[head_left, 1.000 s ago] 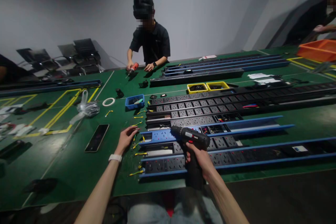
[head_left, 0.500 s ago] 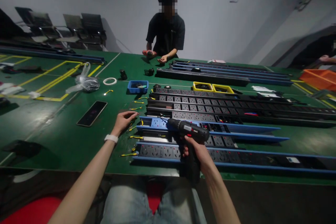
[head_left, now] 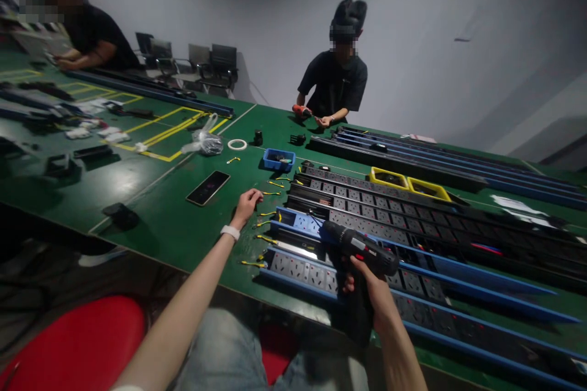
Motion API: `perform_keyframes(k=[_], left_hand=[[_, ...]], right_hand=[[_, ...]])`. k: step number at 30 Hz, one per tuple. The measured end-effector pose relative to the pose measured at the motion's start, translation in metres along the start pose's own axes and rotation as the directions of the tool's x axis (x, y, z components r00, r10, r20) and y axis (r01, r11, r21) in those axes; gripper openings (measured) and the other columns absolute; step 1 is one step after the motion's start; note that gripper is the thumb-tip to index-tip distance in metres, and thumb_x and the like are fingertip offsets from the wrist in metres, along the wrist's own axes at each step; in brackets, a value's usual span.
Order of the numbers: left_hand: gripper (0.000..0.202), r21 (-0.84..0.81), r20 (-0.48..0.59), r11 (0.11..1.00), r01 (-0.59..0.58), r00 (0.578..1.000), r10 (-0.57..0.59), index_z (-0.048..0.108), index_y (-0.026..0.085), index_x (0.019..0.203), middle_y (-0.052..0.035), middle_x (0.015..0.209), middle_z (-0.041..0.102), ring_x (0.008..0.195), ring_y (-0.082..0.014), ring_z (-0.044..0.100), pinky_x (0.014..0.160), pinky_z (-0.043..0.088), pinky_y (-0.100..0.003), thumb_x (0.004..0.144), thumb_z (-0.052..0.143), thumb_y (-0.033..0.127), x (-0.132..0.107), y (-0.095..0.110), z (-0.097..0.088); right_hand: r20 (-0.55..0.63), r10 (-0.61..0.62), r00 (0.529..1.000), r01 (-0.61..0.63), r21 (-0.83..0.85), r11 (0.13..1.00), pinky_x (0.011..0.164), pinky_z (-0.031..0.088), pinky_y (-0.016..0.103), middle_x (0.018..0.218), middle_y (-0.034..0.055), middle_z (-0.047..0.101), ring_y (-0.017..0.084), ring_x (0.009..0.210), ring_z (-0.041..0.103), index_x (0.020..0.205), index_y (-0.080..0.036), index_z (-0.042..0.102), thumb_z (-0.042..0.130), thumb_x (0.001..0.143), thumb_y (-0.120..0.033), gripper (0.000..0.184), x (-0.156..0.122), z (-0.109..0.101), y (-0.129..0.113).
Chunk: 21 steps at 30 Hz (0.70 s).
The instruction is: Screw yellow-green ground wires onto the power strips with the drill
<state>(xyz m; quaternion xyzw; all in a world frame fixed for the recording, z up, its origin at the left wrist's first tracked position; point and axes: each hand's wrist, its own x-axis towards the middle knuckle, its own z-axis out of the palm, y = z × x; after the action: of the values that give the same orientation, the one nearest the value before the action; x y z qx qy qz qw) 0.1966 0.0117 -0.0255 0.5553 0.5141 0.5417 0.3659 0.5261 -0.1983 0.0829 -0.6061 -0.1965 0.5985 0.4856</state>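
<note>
In the head view, my right hand [head_left: 369, 293] is wrapped round the grip of a black cordless drill [head_left: 360, 247]. The drill points left, with its bit over a blue-edged power strip [head_left: 298, 220]. To the left of the strips, my left hand [head_left: 247, 204] has its fingers curled into a pinch. Its fingertips are beside the left end of a short yellow-green wire [head_left: 272, 193]; whatever is between them is too small to make out. More yellow-green wires stick out from the strip ends. A nearer strip with black sockets [head_left: 302, 272] lies below the drill.
A phone [head_left: 208, 188], a white ring [head_left: 237, 145], a clear plastic bag [head_left: 208, 143] and a blue bin [head_left: 279, 160] lie left and beyond. Yellow bins [head_left: 389, 178] stand behind the strips. Across the table a co-worker [head_left: 337, 82] holds an orange-red tool; another person [head_left: 98, 40] is at far left.
The view has swung left, bringing another person and more of the red stool into sight. My left hand's fingers have curled in and moved towards a wire. The drill stays in my right hand.
</note>
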Motion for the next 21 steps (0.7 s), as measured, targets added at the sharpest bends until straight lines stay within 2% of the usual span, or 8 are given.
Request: perform_keyframes(k=[4, 11, 15, 18, 21], left_hand=[[0.040, 0.007, -0.015, 1.000, -0.025, 1.000, 0.025, 0.059, 0.019, 0.066, -0.0064, 0.072, 0.067, 0.070, -0.0188, 0.064, 0.071, 0.053, -0.032, 0.086, 0.050, 0.052, 0.000, 0.000, 0.000], [0.039, 0.029, 0.048, 0.998, -0.051, 0.998, 0.050, 0.075, 0.016, 0.096, -0.0124, 0.097, 0.076, 0.090, -0.0263, 0.072, 0.082, 0.056, -0.039, 0.082, 0.063, 0.051, -0.005, 0.004, 0.005], [0.037, 0.107, 0.071, 0.991, -0.080, 0.995, 0.072, 0.077, 0.018, 0.097, -0.0119, 0.103, 0.076, 0.095, -0.0275, 0.071, 0.084, 0.055, -0.039, 0.081, 0.066, 0.050, -0.009, 0.005, 0.006], [0.036, 0.189, 0.106, 0.976, -0.105, 0.991, 0.086, 0.076, 0.019, 0.088, -0.0094, 0.094, 0.076, 0.087, -0.0254, 0.070, 0.082, 0.053, -0.037, 0.082, 0.065, 0.053, -0.011, 0.006, 0.007], [0.042, 0.279, 0.169, 0.950, -0.138, 0.981, 0.093, 0.072, 0.020, 0.075, -0.0067, 0.077, 0.073, 0.073, -0.0218, 0.065, 0.075, 0.050, -0.033, 0.089, 0.054, 0.056, -0.012, 0.006, 0.010]], right_hand=[[-0.030, -0.039, 0.999, 0.038, -0.045, 0.998, 0.049, 0.045, 0.025, 0.054, -0.0032, 0.054, 0.011, 0.048, 0.047, 0.099, -0.013, 0.069, 0.087, 0.063, -0.050, 0.054, -0.002, 0.002, 0.001], [-0.004, -0.075, 0.997, 0.074, -0.071, 0.995, 0.050, 0.045, 0.026, 0.053, -0.0026, 0.056, 0.013, 0.048, 0.049, 0.090, -0.017, 0.069, 0.086, 0.062, -0.052, 0.048, -0.002, 0.000, 0.003], [0.011, -0.092, 0.996, 0.093, -0.080, 0.992, 0.050, 0.043, 0.026, 0.053, -0.0021, 0.057, 0.013, 0.048, 0.050, 0.092, -0.017, 0.068, 0.083, 0.066, -0.054, 0.048, -0.001, -0.002, 0.005], [0.013, -0.100, 0.995, 0.101, -0.085, 0.991, 0.050, 0.043, 0.026, 0.054, -0.0017, 0.058, 0.014, 0.048, 0.051, 0.091, -0.017, 0.068, 0.083, 0.067, -0.054, 0.047, 0.000, -0.003, 0.007], [0.003, -0.093, 0.996, 0.093, -0.088, 0.992, 0.050, 0.044, 0.026, 0.055, -0.0017, 0.059, 0.014, 0.048, 0.052, 0.093, -0.016, 0.069, 0.083, 0.067, -0.054, 0.047, 0.000, -0.003, 0.008]])
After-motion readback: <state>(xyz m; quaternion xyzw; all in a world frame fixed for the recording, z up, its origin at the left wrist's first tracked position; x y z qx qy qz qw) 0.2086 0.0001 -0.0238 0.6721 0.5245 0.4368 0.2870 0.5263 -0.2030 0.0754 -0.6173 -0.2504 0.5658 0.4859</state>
